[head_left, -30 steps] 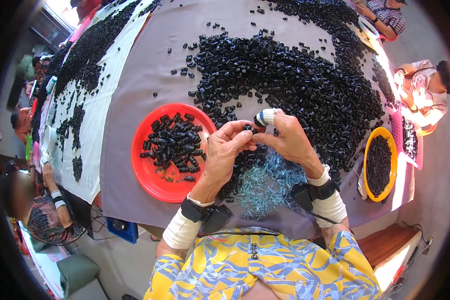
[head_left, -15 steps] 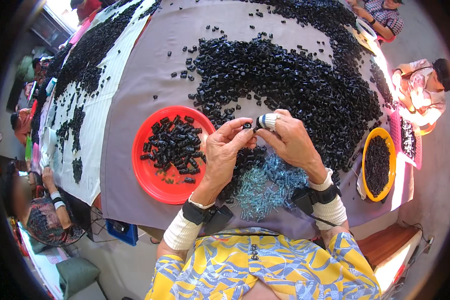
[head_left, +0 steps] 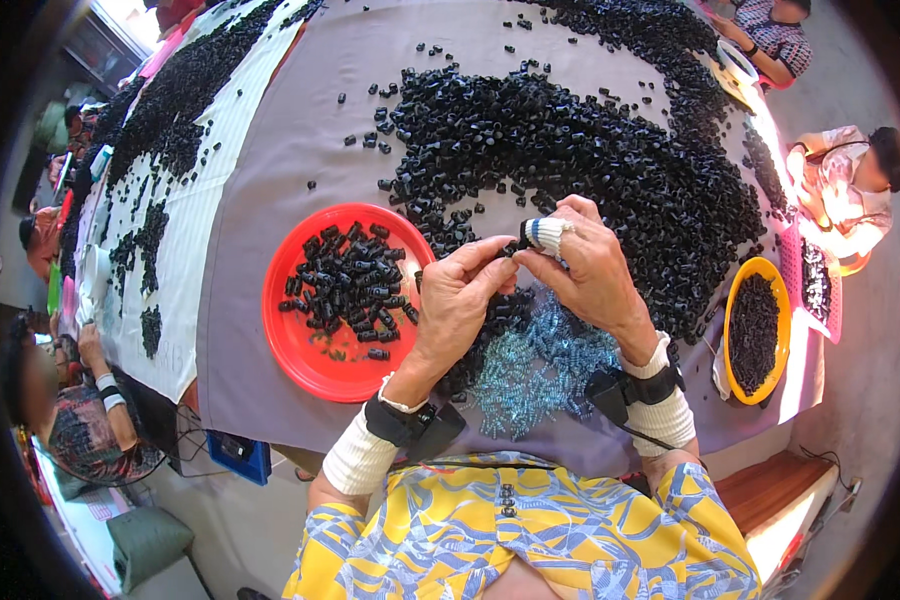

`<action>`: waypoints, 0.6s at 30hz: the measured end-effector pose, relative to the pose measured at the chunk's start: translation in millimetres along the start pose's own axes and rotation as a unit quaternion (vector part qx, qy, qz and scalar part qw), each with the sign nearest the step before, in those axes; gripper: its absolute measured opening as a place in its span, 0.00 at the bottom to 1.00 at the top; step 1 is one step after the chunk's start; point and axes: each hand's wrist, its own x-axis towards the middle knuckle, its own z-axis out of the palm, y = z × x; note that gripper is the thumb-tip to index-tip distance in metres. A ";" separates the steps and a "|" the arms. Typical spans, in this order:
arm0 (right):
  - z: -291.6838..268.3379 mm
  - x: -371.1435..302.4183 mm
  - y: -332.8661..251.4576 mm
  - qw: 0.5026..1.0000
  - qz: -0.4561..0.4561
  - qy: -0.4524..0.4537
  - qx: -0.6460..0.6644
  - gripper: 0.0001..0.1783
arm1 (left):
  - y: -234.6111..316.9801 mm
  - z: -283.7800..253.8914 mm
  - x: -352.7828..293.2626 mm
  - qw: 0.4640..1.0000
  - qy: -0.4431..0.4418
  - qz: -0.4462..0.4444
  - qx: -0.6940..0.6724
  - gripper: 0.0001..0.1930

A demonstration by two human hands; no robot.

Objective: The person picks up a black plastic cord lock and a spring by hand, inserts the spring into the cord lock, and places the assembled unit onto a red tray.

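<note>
My two hands meet above the table's near middle, fingertips nearly touching around a small black plastic part (head_left: 511, 248), mostly hidden by the fingers. My left hand (head_left: 456, 305) pinches it between thumb and fingers. From the other side, my right hand (head_left: 598, 272) presses on it, and one finger wears a white knitted cover (head_left: 546, 235) with a blue stripe. Below the hands lies a heap of pale blue-green coil springs (head_left: 540, 370). To the left stands a red round tray (head_left: 292, 362) with many black cylindrical pieces in it.
A wide pile of small black parts (head_left: 560, 140) spreads beyond my hands over the grey cloth (head_left: 280, 150). At the right stand a yellow bowl (head_left: 736, 372) of thin black pieces and a pink basket (head_left: 792, 262). Other people sit around the tables; one person (head_left: 850, 180) is at the right.
My fingertips have closed in around the black part, which shows less now. My right hand has risen slightly. The whole view has shifted a little.
</note>
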 end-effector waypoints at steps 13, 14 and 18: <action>0.1 -5.4 -3.7 0.995 -0.030 -0.044 -0.082 0.08 | 0.6 -1.8 -2.4 0.995 -0.006 0.009 0.095 0.13; 0.9 -6.2 -3.8 0.995 -0.026 -0.041 -0.092 0.07 | 1.0 -1.4 -2.6 0.995 -0.006 0.016 0.097 0.13; 3.4 -6.8 -7.5 0.992 -0.026 -0.035 -0.119 0.06 | -2.3 -1.9 -1.0 0.993 -0.003 0.044 0.112 0.13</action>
